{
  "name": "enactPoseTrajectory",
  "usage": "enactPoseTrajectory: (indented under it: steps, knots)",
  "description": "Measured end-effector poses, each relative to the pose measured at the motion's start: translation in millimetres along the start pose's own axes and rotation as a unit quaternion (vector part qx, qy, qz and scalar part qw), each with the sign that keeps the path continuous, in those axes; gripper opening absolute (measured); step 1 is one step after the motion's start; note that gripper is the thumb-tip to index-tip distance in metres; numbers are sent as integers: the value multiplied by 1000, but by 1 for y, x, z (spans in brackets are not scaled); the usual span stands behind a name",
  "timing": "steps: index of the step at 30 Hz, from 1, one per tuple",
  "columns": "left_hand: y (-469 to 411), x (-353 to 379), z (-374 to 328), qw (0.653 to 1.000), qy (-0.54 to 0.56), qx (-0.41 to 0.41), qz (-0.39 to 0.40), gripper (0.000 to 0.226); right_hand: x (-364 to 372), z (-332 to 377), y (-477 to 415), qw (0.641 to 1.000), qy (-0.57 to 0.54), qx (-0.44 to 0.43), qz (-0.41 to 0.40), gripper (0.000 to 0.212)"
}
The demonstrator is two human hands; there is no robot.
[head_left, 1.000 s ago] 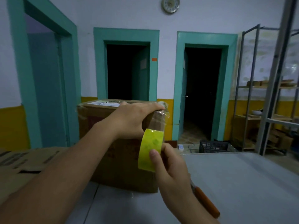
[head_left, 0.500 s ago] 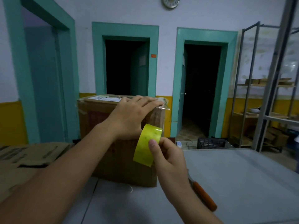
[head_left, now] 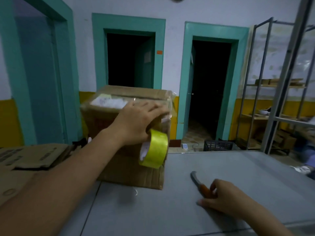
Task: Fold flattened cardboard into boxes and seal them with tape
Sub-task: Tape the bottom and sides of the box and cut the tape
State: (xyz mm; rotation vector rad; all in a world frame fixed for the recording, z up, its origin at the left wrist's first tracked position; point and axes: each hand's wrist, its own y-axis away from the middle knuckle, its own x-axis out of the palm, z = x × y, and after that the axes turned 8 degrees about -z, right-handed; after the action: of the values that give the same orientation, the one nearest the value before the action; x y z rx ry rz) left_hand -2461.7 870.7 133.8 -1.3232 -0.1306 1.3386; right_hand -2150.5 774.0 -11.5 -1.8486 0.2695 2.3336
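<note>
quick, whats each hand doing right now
Left hand: open, pressing flat on the top edge of the cardboard box.
Right hand: closed, fingers curled round the handle of the knife.

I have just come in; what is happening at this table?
A person is sealing a cardboard box on the grey table. The left hand presses flat on the box's top edge, and the yellow tape roll hangs against the box's side just below it. The right hand curls its fingers over the orange handle of a knife lying on the table, probably to cut the tape.
</note>
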Motion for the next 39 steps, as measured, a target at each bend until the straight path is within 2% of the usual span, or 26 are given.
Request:
enactPoseTrajectory:
  steps: [3,6,7,8,10,11,13,14,17,18,22,25,28,32,36,39]
  knots:
    - [29,37,-3,998,-22,16,60,88,10,-8,-12,999,11,-8,-42,47]
    - [45,67,4,1000,20,-16,10,63,12,-10,-18,998,-8,-27,-62,32]
    - [48,76,5,999,28,-21,17,60,13,-10,-22,996,-22,-32,-75,32]
    - [52,86,5,998,37,-32,37,67,15,-8,-28,994,-42,-35,-90,34]
    - [72,114,-6,981,100,-95,136,91,15,2,-47,982,-128,-29,-135,43]
    - [89,129,-14,965,144,-120,184,89,13,9,-61,966,-197,-22,-167,47]
    - [117,160,-23,951,174,-120,226,57,6,31,-94,923,-318,-14,-216,41]
    - [124,170,-22,948,170,-125,237,50,3,44,-111,901,-364,-13,-233,35]
    - [125,181,-16,948,170,-126,239,49,1,70,-152,818,-509,3,-266,28]
    - [124,183,-16,947,174,-126,240,49,4,74,-160,800,-536,-8,-269,27]
    - [125,184,-18,940,187,-125,256,50,19,79,-174,786,-562,-66,-249,30]
    - [123,181,-19,938,185,-124,266,48,20,82,-177,739,-643,-23,-197,35]
    - [122,180,-19,939,182,-128,262,49,26,80,-175,717,-684,-19,-132,28]
    - [115,175,-15,929,199,-146,276,45,27,79,-170,681,-720,14,-131,28]
    - [96,172,-14,919,218,-187,271,42,25,75,-158,622,-779,36,-66,39]
    - [80,173,-19,941,119,-164,271,36,15,70,-147,534,-844,45,-12,32]
